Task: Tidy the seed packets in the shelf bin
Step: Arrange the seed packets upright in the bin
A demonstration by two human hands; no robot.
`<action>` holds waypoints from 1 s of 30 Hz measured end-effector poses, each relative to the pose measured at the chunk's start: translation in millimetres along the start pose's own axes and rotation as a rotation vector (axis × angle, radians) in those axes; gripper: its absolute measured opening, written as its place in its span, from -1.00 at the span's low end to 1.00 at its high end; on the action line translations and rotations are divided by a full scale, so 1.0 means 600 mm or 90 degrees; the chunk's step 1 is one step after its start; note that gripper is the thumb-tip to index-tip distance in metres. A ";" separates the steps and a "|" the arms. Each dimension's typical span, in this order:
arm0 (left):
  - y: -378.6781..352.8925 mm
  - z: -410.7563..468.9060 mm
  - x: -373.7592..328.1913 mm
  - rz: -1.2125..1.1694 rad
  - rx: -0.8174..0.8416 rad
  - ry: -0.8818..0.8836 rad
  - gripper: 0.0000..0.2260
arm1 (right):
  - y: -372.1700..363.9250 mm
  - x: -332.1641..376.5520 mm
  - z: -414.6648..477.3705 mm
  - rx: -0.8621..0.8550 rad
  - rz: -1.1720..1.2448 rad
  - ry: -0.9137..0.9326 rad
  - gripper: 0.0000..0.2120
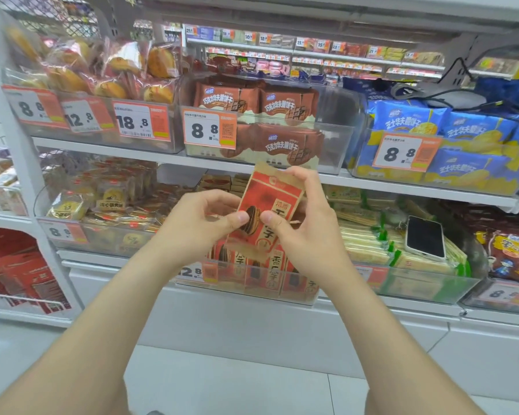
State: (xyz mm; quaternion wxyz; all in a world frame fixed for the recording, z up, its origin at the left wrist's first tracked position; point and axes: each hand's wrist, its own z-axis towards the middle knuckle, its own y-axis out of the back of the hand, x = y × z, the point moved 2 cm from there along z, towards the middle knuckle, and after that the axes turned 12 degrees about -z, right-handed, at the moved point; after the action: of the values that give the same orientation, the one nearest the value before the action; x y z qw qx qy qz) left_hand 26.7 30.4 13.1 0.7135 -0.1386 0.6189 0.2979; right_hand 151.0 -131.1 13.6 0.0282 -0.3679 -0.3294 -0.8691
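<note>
- So, one red-and-kraft seed packet [267, 205] is held up, tilted, just above the clear shelf bin [237, 290].
- The left hand [204, 223] pinches its left edge, thumb on the front.
- The right hand [300, 223] grips the right side the same way.
- The other packets [274, 274] stand in the bin below; it's blurry, probably upright.
- A white phone [425, 238] lies on the green-and-cream packs [369, 244] to the right.
</note>
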 end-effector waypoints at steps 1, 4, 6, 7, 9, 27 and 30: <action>0.012 0.009 0.007 -0.004 -0.044 0.006 -0.86 | -0.006 0.003 0.003 -0.035 -0.005 0.009 -0.46; 0.043 0.033 0.037 0.010 -0.101 0.051 -0.81 | -0.030 0.008 0.014 -0.062 -0.024 0.041 -0.52; 0.054 0.043 0.055 0.097 -0.079 0.055 -0.62 | -0.052 0.005 0.021 -0.016 -0.079 0.077 -0.54; 0.055 0.046 0.058 0.145 -0.060 0.050 -0.54 | -0.064 0.003 0.023 0.015 -0.108 0.087 -0.56; 0.054 0.051 0.062 0.216 -0.017 0.034 -0.47 | -0.093 -0.006 0.027 0.089 -0.163 0.096 -0.64; 0.013 0.089 0.078 0.365 -0.005 -0.037 -0.66 | -0.147 -0.038 0.012 0.266 -0.581 0.113 -0.73; -0.006 0.101 0.091 0.418 0.060 0.012 -0.59 | -0.129 -0.043 0.012 0.255 -0.572 0.087 -0.53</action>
State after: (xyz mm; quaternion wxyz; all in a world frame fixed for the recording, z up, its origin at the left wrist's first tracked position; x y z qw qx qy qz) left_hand 80.5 75.5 -28.1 0.5793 0.0984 0.6501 0.4817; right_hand 151.8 -71.3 -42.2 -0.2574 -0.1189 -0.6133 -0.7372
